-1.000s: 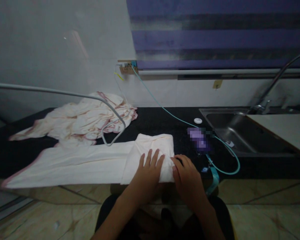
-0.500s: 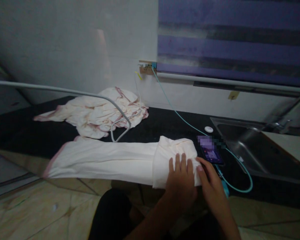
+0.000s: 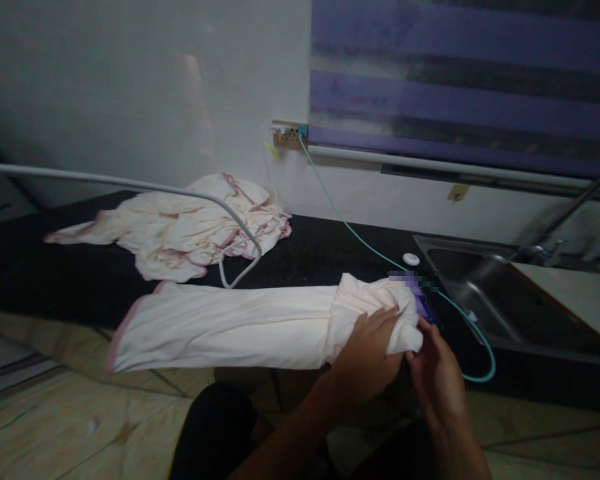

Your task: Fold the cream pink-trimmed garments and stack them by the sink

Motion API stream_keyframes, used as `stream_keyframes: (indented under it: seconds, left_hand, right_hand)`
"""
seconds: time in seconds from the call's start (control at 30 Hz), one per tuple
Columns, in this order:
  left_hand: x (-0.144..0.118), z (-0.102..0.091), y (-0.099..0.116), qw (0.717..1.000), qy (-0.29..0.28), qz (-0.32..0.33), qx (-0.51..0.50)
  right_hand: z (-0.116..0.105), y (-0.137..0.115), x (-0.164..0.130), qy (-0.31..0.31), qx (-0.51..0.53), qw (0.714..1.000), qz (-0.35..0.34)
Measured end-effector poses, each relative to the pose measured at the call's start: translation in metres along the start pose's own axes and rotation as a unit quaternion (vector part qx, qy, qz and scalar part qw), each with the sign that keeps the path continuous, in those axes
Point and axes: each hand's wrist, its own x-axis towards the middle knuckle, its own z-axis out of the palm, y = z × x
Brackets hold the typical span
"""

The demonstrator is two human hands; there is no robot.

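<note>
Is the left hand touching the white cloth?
Touching. The head view shows the left hand with its fingers lying over the folded end of the white cloth.

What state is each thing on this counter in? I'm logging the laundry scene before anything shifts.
Long cream cloth with pink hem: laid flat along the black counter, right end bunched up.
Left hand: gripping the bunched end.
Right hand: at the cloth's right corner, grip unclear.
Crumpled cream garments with pink trim: heaped, unfolded.
Phone: screen lit, partly under the cloth.
Teal cable: plugged into the wall socket.
Steel sink: no water seen.
</note>
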Motion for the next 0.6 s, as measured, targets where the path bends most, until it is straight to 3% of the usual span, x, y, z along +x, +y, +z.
stream_keyframes:
  seconds: [0.2, 0.3, 0.37, 0.4, 0.5, 0.6]
  left_hand:
    - [-0.003, -0.028, 0.024, 0.995, -0.039, 0.086, -0.027]
    - [-0.026, -0.057, 0.015, 0.995, 0.036, 0.083, 0.033]
    - [-0.053, -0.081, -0.010, 0.985, 0.121, -0.004, 0.120]
    - [-0.068, -0.094, -0.026, 0.976, 0.124, -0.051, 0.174]
    - [-0.109, -0.127, -0.071, 0.924, 0.089, -0.200, 0.313]
    - [-0.126, -0.146, -0.095, 0.886, 0.056, -0.276, 0.367]
  right_hand:
    - [0.017, -0.007, -0.015, 0.021, 0.118, 0.989, 0.086]
    - [0.019, -0.009, -0.018, 0.027, 0.166, 0.979, 0.114]
    - [0.018, -0.010, -0.018, 0.024, 0.181, 0.977, 0.114]
    - [0.018, -0.010, -0.017, 0.022, 0.183, 0.977, 0.110]
    - [0.014, -0.007, -0.019, 0.031, 0.183, 0.978, 0.098]
    - [0.011, -0.003, -0.023, 0.050, 0.166, 0.981, 0.089]
